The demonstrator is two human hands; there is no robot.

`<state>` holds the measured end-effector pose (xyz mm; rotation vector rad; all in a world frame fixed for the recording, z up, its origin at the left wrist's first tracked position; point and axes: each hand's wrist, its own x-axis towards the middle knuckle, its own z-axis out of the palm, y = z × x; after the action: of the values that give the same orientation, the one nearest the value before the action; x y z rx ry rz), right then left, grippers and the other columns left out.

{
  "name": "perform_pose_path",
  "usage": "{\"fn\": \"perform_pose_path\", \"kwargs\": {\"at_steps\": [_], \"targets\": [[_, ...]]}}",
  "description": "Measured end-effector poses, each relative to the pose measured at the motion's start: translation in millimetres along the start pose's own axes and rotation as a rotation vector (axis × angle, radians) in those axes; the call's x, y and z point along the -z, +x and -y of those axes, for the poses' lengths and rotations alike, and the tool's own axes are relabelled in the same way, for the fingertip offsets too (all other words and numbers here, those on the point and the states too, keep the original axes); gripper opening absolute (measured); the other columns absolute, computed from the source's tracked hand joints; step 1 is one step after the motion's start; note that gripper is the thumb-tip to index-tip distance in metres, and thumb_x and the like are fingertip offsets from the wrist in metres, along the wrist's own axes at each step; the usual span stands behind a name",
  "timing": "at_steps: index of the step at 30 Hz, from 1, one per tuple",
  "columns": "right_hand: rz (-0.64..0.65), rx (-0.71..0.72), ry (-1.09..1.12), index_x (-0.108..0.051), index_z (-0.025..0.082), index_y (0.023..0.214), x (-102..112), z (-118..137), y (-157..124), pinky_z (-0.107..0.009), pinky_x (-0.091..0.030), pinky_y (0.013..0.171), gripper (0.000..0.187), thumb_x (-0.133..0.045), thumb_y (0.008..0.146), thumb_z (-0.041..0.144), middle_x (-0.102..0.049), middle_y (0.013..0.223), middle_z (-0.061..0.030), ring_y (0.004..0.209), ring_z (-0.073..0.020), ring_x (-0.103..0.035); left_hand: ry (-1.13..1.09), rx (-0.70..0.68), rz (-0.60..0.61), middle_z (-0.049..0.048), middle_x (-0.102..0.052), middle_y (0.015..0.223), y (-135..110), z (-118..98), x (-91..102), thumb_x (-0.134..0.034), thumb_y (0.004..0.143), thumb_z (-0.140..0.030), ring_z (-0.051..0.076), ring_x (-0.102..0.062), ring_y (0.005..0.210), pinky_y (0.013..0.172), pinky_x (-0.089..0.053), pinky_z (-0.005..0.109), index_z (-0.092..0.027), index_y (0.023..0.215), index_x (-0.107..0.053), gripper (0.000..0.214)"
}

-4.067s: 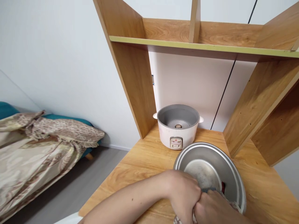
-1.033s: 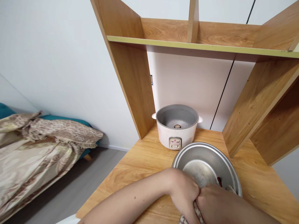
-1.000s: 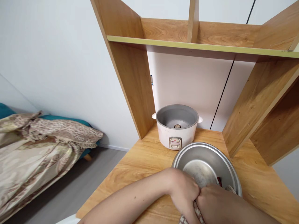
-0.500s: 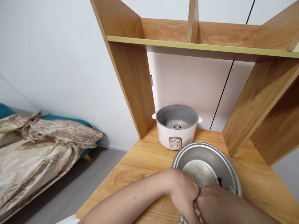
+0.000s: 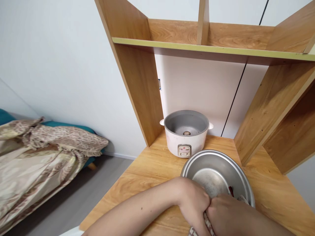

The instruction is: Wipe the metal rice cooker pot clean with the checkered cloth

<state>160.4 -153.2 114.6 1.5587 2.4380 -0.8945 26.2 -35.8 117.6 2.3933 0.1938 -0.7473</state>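
Note:
A round metal inner pot (image 5: 218, 164) stands on the wooden table (image 5: 150, 170), just in front of me. My left hand (image 5: 195, 205) grips the pot's near rim, fingers curled over it. Pressed against it, my right hand (image 5: 230, 214) is closed on a patterned cloth (image 5: 209, 226) whose edge shows between the two hands and inside the pot. Behind the pot sits a white rice cooker body (image 5: 185, 132), lidless, its grey well bare.
Wooden shelf uprights (image 5: 137, 75) rise left and right of the cooker, with a shelf board (image 5: 211, 49) overhead. A bed with a patterned blanket (image 5: 39, 157) lies at the left over grey floor. The table's left edge runs diagonally near my forearm.
Compared with about four seconds ago, the pot and my hands sit slightly lower and to the left in view. Over the last second nothing has visibly moved.

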Motion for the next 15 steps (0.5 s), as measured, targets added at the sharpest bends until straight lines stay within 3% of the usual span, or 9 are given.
{"fn": "perform_pose_path", "kwargs": {"at_steps": [5,10,15], "targets": [[-0.017,-0.009,0.027,-0.091,0.026,0.113,-7.8,-7.5,0.2,-0.031,-0.057,0.077,0.032,-0.073,0.093,0.042,-0.092,0.113,-0.006,0.09,-0.0254,-0.082,0.05,0.035,0.057,-0.0016,-0.058,0.048,-1.4,-2.7,1.7,-0.096,0.055,-0.067,0.024,-0.061,0.06,0.071,-0.055,0.036,-0.032,0.045,-0.047,0.061],[-0.036,0.078,0.065,-0.089,0.025,0.111,-14.8,-14.9,3.1,-0.03,-0.055,0.074,0.031,-0.071,0.092,0.041,-0.092,0.113,-0.0047,0.089,-0.0236,-0.081,0.024,0.003,0.023,-0.0026,-0.052,0.043,1.1,0.7,-1.2,-0.096,0.057,-0.068,0.023,-0.056,0.053,0.066,-0.053,0.037,-0.032,0.043,-0.046,0.063],[0.015,-0.042,0.002,-0.092,0.023,0.114,-4.6,-4.1,1.6,-0.032,-0.058,0.076,0.037,-0.072,0.091,0.043,-0.092,0.113,-0.0099,0.092,-0.0288,-0.083,0.002,-0.013,0.009,-0.003,-0.052,0.043,1.5,2.1,-2.2,-0.096,0.057,-0.069,0.023,-0.055,0.052,0.066,-0.053,0.037,-0.032,0.043,-0.046,0.063]]}}
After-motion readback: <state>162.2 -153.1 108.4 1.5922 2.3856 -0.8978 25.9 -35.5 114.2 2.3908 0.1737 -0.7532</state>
